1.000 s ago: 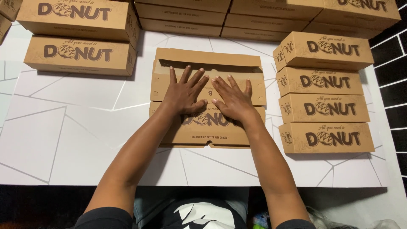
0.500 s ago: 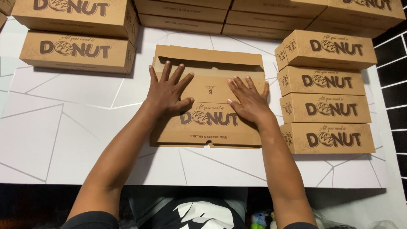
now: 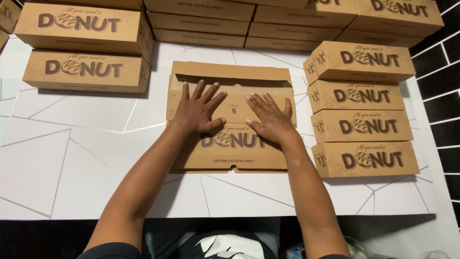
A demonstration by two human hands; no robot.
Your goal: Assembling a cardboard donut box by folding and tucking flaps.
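Observation:
A flat, unfolded brown cardboard box (image 3: 239,153) with dark printed lettering lies on the white table (image 3: 72,158) in front of me. My left hand (image 3: 197,109) rests palm down on its upper left part, fingers spread. Flat on the upper right part lies my right hand (image 3: 270,117), fingers apart. Both hands press on the cardboard and grip nothing. A folded flap of the box (image 3: 230,72) stands up slightly at the far edge, beyond my fingertips.
A stack of several assembled brown boxes (image 3: 364,108) stands to the right. Two more stacked boxes (image 3: 84,45) stand at the left, and a row of boxes (image 3: 287,19) runs along the back. Black tiled wall (image 3: 443,81) at right.
Both hands spread apart from the middle of the cardboard, then shifted back toward its centre and slightly farther up. The box lies a little flatter.

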